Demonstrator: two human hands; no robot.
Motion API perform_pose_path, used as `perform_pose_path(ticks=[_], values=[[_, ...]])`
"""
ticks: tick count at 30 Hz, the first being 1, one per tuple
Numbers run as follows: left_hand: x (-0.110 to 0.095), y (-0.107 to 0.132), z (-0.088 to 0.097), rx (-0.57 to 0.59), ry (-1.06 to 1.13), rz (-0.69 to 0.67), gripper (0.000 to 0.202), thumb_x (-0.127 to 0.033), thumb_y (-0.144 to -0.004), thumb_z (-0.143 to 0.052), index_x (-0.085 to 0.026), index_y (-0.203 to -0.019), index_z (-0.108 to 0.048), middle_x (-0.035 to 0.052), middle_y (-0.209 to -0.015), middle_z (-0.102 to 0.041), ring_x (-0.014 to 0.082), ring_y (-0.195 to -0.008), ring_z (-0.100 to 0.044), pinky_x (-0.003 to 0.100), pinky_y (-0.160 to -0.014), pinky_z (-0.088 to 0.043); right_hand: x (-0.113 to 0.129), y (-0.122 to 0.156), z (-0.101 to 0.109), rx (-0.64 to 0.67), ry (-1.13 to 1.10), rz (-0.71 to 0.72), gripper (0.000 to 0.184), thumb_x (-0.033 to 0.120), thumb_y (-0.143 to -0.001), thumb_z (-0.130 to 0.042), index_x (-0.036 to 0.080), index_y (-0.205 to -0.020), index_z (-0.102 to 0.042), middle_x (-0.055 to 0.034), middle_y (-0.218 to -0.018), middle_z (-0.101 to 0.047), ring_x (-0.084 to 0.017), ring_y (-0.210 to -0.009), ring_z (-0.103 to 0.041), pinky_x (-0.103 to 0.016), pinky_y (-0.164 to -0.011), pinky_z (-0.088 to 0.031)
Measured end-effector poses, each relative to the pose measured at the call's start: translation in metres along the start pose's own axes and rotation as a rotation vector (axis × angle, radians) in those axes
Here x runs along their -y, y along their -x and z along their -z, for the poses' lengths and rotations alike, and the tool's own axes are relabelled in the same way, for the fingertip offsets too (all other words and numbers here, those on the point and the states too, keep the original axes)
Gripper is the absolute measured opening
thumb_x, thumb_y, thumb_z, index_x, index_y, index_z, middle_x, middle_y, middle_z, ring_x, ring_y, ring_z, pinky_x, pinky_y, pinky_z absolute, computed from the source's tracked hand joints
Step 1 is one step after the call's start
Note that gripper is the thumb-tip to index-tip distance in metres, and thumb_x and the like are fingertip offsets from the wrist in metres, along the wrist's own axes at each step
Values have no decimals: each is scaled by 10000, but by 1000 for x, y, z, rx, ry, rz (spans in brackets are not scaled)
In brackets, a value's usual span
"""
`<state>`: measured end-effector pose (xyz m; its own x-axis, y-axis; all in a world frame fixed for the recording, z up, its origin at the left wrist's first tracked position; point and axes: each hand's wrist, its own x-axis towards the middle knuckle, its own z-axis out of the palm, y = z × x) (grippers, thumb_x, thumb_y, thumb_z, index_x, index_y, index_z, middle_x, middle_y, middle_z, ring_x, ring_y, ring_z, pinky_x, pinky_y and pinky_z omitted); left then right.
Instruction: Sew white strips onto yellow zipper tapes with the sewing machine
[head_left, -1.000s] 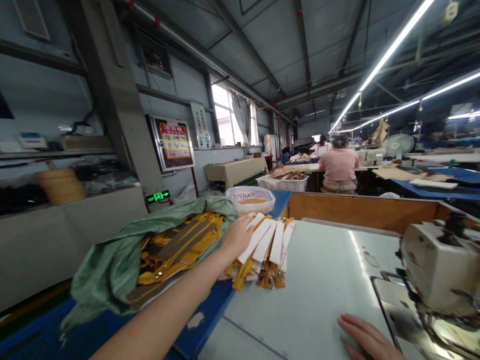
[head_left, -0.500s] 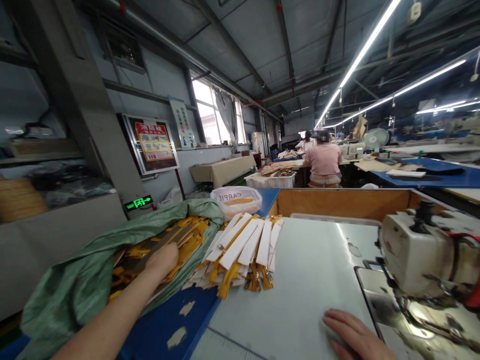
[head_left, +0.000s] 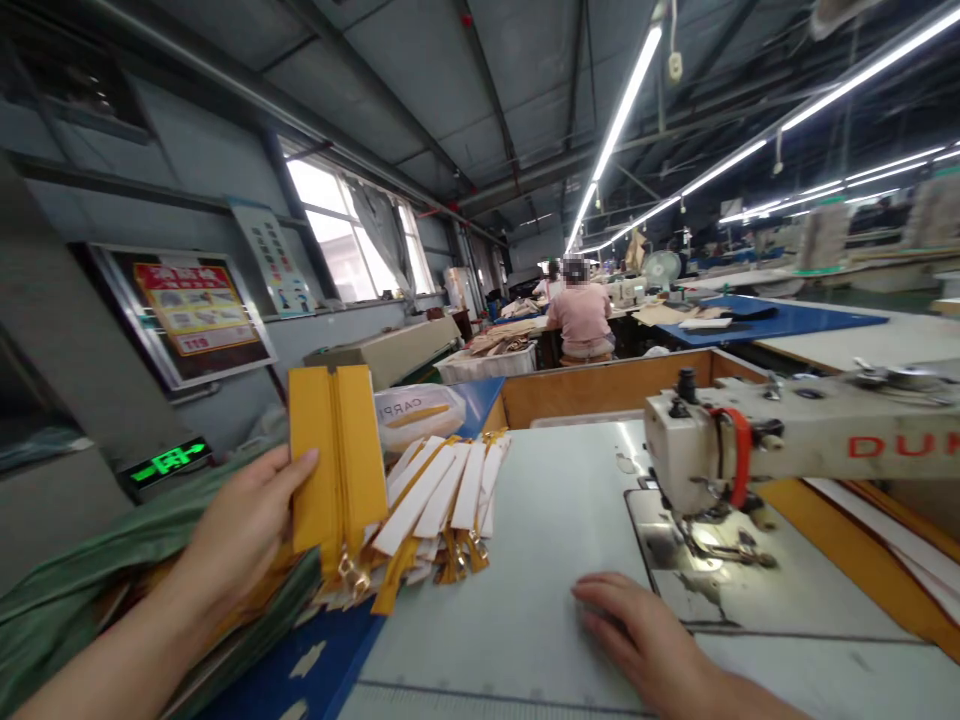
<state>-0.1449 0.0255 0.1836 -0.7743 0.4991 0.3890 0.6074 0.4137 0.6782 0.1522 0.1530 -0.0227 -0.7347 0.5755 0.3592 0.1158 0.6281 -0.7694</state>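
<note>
My left hand (head_left: 240,530) grips a yellow zipper piece (head_left: 337,465) upright, with its metal pull hanging at the bottom, above the left edge of the table. Just right of it lies a fanned stack of white and yellow zipper strips (head_left: 442,495). My right hand (head_left: 649,640) rests flat, palm down, on the pale sewing table (head_left: 555,520) near its front edge, holding nothing. The sewing machine (head_left: 750,440) stands to the right of that hand.
A green sack (head_left: 67,590) with more yellow pieces lies at the left. A clear plastic bag (head_left: 409,412) sits behind the stack. A wooden partition (head_left: 600,385) bounds the table's far side. A person in pink (head_left: 581,315) sits with their back to me further off.
My left hand has come out of the green sack holding a yellow zipper piece and raised it. The view has turned right, toward the sewing machine. My right hand stays flat.
</note>
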Motion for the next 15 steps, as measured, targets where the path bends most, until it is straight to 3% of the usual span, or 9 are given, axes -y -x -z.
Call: perform_pose_path(ticks=[2,3,5,7,9,11,15], values=[[-15,31,-29,226,229,98,306,-263,-875,-434,-157,-1085,-631,31,-828,-746,219,-779,-700,335,-701,-565,17,2,8,-29,-131,-73,360,342,-926,-476,162,-1162,-679,-132,-1177,-668,-275,-1110,-613,-425,-993,-462],[-20,48,-46,342,410,215,304,-276,-834,-490,-164,-1071,-644,40,-848,-750,242,-794,-708,363,-716,-571,25,4,12,-48,-229,-144,401,408,-930,-480,155,-1181,-662,-139,-1177,-664,-279,-1104,-617,-424,-967,-473],[-25,84,-84,522,703,426,302,-267,-758,-583,-183,-1039,-655,45,-890,-751,264,-853,-712,375,-745,-577,38,11,20,-13,-522,-288,575,561,-888,-520,146,-1281,-576,-155,-1161,-650,-276,-1028,-651,-388,-825,-528],[-27,118,-123,660,823,538,256,-253,-733,-623,-181,-977,-655,61,-887,-746,270,-885,-712,359,-733,-585,45,22,25,66,-784,-402,748,678,-774,-611,137,-1285,-535,-149,-1062,-665,-258,-900,-684,-340,-693,-532],[-30,147,-159,758,841,570,189,-251,-754,-620,-171,-924,-640,78,-845,-738,276,-850,-719,363,-693,-592,44,36,28,104,-930,-490,817,690,-636,-723,123,-1200,-552,-110,-906,-680,-216,-744,-680,-288,-604,-501],[-34,168,-190,810,838,543,151,-239,-780,-600,-167,-910,-622,83,-796,-728,281,-796,-724,376,-658,-595,36,51,30,67,-982,-595,771,623,-529,-804,121,-1068,-576,-50,-749,-657,-165,-609,-636,-252,-552,-468],[-47,180,-231,803,782,420,95,-201,-820,-548,-171,-903,-582,78,-757,-717,272,-729,-723,378,-629,-591,13,69,36,-28,-1012,-718,654,560,-529,-795,160,-964,-515,5,-660,-618,-131,-541,-605,-247,-555,-471]])
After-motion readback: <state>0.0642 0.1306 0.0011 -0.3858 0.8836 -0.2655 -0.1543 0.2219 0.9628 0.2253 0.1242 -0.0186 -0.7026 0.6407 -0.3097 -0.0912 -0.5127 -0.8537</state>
